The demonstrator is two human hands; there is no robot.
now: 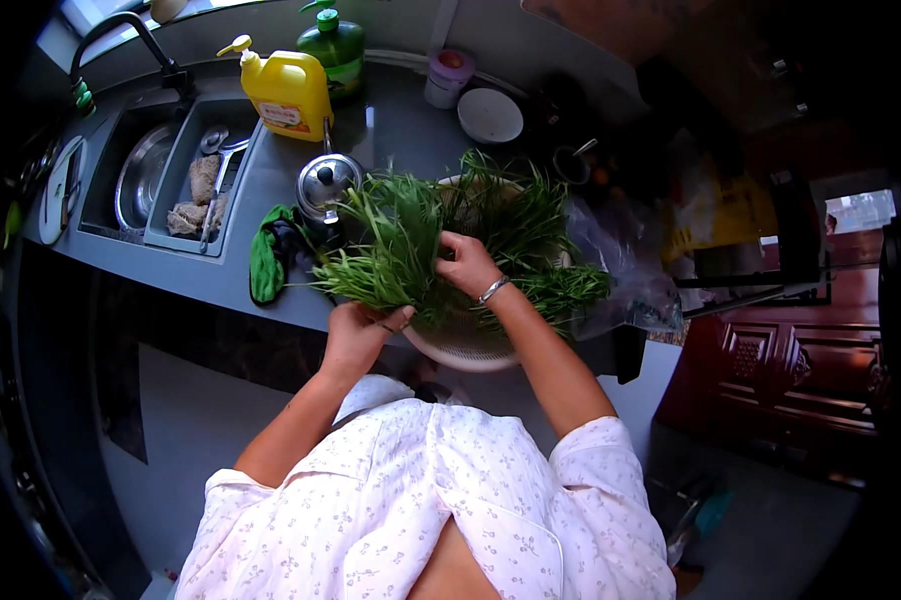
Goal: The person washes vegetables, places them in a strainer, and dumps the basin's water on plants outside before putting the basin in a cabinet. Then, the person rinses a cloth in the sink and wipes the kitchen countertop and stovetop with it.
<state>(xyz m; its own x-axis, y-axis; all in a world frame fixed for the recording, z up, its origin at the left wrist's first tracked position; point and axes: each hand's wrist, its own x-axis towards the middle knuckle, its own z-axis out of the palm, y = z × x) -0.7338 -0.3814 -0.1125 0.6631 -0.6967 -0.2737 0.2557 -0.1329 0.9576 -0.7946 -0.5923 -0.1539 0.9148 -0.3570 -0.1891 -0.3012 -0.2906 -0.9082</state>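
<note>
A large bunch of long, narrow-leaved leafy greens (385, 245) spreads over a pale woven-looking basket (465, 352) on the counter. My left hand (355, 338) grips the near left side of the bunch, its thumb pressed against the stems. Higher up and to the right, my right hand (467, 266), with a silver bracelet at the wrist, has its fingers closed in a pinch among the leaves. The leaves partly hide the fingertips of both hands. More greens (545, 260) lie at the basket's right side.
Left of the greens stand a metal kettle (325, 185) and a green-and-black cloth (272, 255). Behind are a yellow jug (286, 95), a green pump bottle (335, 55) and a white bowl (490, 116). A sink (150, 235) is at left, a clear plastic bag (620, 265) at right.
</note>
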